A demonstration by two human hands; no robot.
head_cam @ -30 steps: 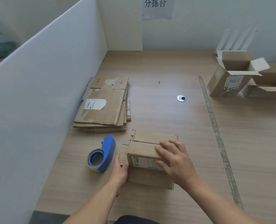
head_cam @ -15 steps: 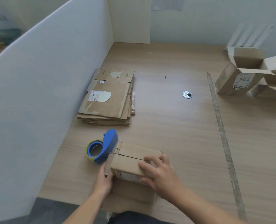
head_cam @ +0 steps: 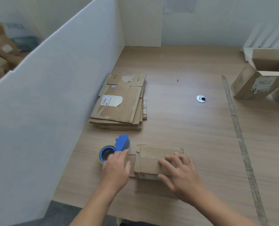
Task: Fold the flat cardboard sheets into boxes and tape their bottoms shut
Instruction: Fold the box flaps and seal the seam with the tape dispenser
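A small cardboard box (head_cam: 151,160) stands near the table's front edge with its flaps folded down on top. My right hand (head_cam: 179,175) lies flat on those flaps, fingers spread, pressing them. Just left of the box sits a blue tape dispenser (head_cam: 117,148) holding a roll of tape. My left hand (head_cam: 116,170) has its fingers extended over the dispenser's near side, touching it; a closed grip does not show. A stack of flat cardboard sheets (head_cam: 120,103) lies farther back against the white divider.
A white divider wall (head_cam: 54,95) runs along the left of the wooden table (head_cam: 192,128). Folded open boxes (head_cam: 259,75) stand at the far right. A strip of tape (head_cam: 238,136) runs down the tabletop, and a round metal grommet (head_cam: 201,98) sits mid-table.
My left hand left the box's left side and moved left onto the tape dispenser. My right hand stays pressing the flaps. The head view shifted.
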